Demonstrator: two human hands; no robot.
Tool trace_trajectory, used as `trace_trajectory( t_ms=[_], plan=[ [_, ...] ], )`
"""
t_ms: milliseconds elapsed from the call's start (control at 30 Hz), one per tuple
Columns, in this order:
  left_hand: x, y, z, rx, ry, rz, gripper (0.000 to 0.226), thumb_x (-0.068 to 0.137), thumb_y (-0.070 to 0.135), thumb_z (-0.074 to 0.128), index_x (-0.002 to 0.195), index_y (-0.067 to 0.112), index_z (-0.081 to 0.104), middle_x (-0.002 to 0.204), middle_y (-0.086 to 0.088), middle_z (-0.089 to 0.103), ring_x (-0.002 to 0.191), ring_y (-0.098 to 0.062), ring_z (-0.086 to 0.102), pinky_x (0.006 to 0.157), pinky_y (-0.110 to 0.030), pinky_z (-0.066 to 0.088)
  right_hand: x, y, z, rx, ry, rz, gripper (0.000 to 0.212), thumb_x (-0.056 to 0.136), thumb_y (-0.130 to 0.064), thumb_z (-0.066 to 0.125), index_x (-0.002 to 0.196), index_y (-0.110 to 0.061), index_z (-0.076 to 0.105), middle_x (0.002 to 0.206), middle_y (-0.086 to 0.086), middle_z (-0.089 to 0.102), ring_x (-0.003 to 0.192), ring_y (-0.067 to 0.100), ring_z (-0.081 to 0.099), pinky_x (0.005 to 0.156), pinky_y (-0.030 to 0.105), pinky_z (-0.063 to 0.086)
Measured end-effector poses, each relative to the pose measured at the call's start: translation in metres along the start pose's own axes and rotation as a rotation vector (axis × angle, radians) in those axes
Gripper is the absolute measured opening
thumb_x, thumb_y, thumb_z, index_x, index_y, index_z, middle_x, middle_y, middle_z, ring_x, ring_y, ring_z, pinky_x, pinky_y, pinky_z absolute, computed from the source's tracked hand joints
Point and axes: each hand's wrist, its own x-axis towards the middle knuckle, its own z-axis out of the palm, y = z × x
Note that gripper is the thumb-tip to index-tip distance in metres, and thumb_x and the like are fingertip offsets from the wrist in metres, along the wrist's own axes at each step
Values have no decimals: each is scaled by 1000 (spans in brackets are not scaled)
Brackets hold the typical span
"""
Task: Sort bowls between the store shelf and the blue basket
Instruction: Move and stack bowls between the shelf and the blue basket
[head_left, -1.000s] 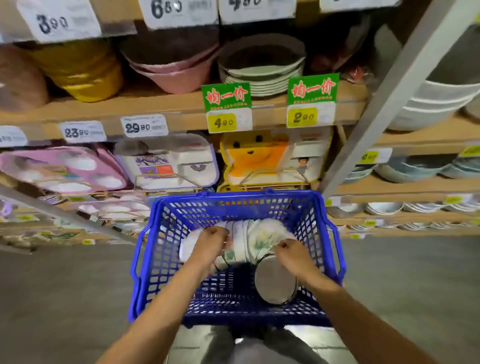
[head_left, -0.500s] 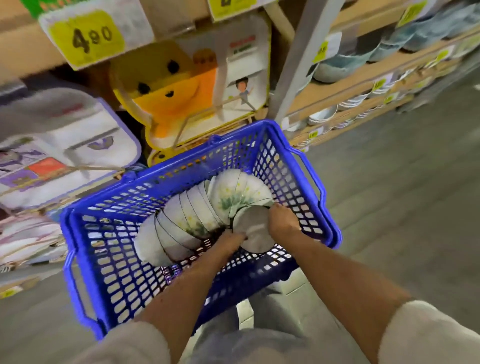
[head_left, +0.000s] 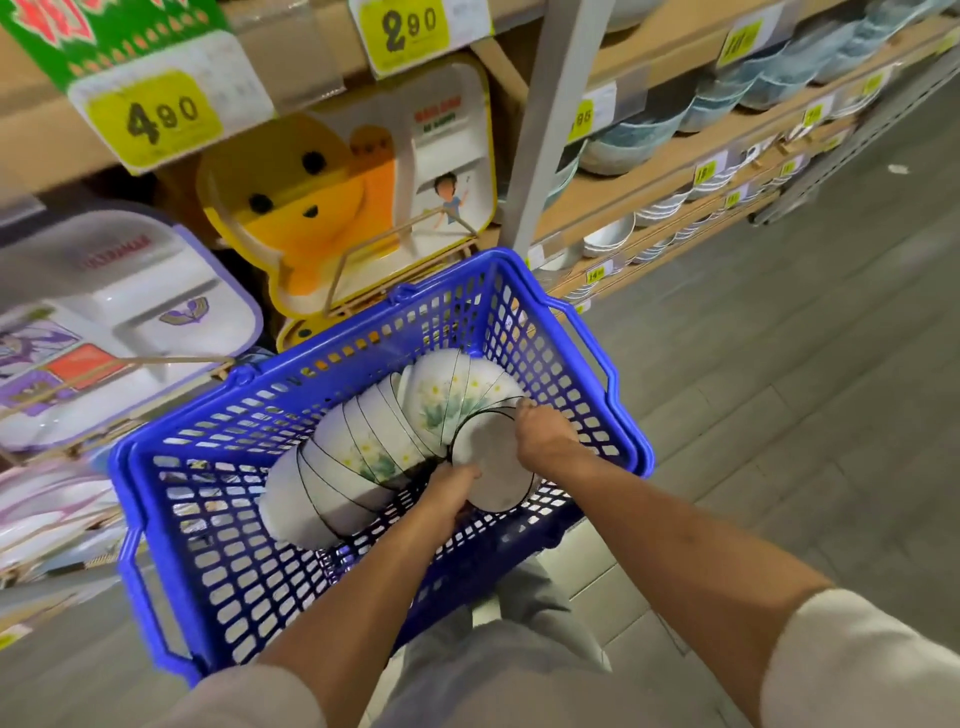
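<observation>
Inside the blue basket (head_left: 363, 314) we find nested bowls (head_left: 363, 452) lying sideways. At the basket's near side, left hand (head_left: 449, 491) and right hand (head_left: 545, 441) each curl fingers over the rim of the end bowl (head_left: 493, 462), in our judgement to steady the row for lifting.

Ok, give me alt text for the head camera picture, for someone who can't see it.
A person's left hand and right hand grip the near end of a row of nested white bowls with green flower prints, lying sideways in a blue basket. Behind it, store shelves hold children's divided plates, stacked bowls and yellow price tags.
</observation>
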Motion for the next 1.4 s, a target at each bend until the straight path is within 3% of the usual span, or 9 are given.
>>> trace_trajectory(
  t_ms=[200,333,433,600,700,867,1033,1200,1400],
  plan=[
    [-28,0,-9,16,39,51,28,91,19,52,114,3,54,104,-13,58,99,-32,57,79,-35,43,-22,4,-38,77,-17,-58,48,91,-4,52,137,-1,37,132,18,55,118,34,58,92,42,51],
    [-51,5,-25,-80,13,70,20,94,16,49,114,12,51,110,-11,59,91,-24,58,82,-35,48,-42,14,-70,342,-170,-38,36,89,-1,49,124,-4,44,94,15,57,76,36,73,71,46,60],
    [-75,14,-39,-216,-13,153,25,93,13,51,119,14,52,107,-7,60,97,-27,60,89,-39,49,-60,20,-100,501,-210,-82,27,86,-2,54,112,-7,45,88,14,55,71,37,73,66,47,60],
    [-122,41,-62,-535,-159,317,39,91,9,49,129,9,53,127,-18,61,109,-37,59,74,-42,57,-96,25,-155,733,-166,-186,16,85,-1,57,96,-6,47,69,17,65,44,26,67,37,25,50],
    [-157,60,-72,-685,-254,441,49,75,12,57,124,11,58,119,-16,67,108,-37,60,89,-56,50,-125,26,-186,851,-120,-266,16,83,3,58,86,-6,45,53,17,62,39,23,63,36,23,47],
    [-221,95,-78,-813,-163,599,32,74,11,49,102,16,63,116,-14,64,106,-37,58,92,-54,47,-182,24,-226,954,22,-378,11,89,-5,59,88,-6,48,56,15,64,37,18,59,34,20,43],
    [-278,124,-82,-739,-183,781,37,80,10,36,101,17,66,84,0,76,81,-28,69,65,-35,56,-234,30,-235,1173,283,-409,18,93,-22,61,90,-4,60,56,7,62,41,15,52,39,22,41],
    [-315,140,-65,-646,-245,816,36,76,15,40,100,18,68,84,-2,77,78,-27,70,67,-35,53,-265,39,-223,1408,586,-367,14,91,-26,62,90,-15,71,78,5,66,64,13,60,52,26,51],
    [-354,155,-13,-592,-363,752,48,64,16,46,107,12,67,91,-12,76,89,-37,66,79,-45,54,-287,66,-213,1878,531,-476,24,93,-31,52,110,-33,69,102,-7,75,90,8,71,67,22,54]
  ],
)
